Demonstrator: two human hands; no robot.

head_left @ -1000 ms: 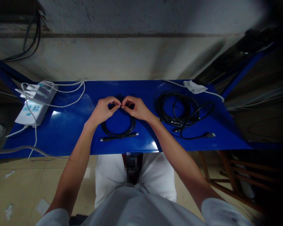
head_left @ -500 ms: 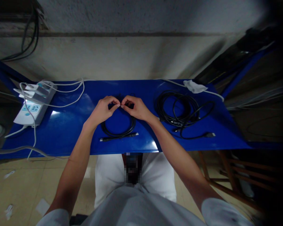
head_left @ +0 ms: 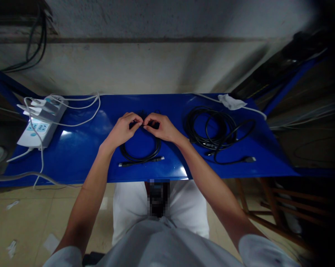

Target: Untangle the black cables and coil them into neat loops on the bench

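A coiled black cable (head_left: 140,160) lies on the blue tabletop, its two plug ends at the near side of the loop. Over the far part of this coil, my left hand (head_left: 125,127) and my right hand (head_left: 160,128) meet with their fingertips nearly touching. Each one pinches thumb against forefinger. Between the fingertips shows a short bit of a thin black tie (head_left: 143,125); most of it is hidden by the fingers. Dark thin strands (head_left: 141,113) lie just behind the hands, too dim to make out well.
To the right lies a larger pile of coiled black cables (head_left: 209,141) with plugs. A white power strip (head_left: 42,126) with adapters and looped white wires stands at the left. Crumpled white plastic (head_left: 231,102) sits at the back right, on a white cord. A wall rises behind the blue table (head_left: 84,159).
Both hands stay over the coil, with only slight finger movement at the thin tie. The view has shifted very slightly; the cables have not moved.
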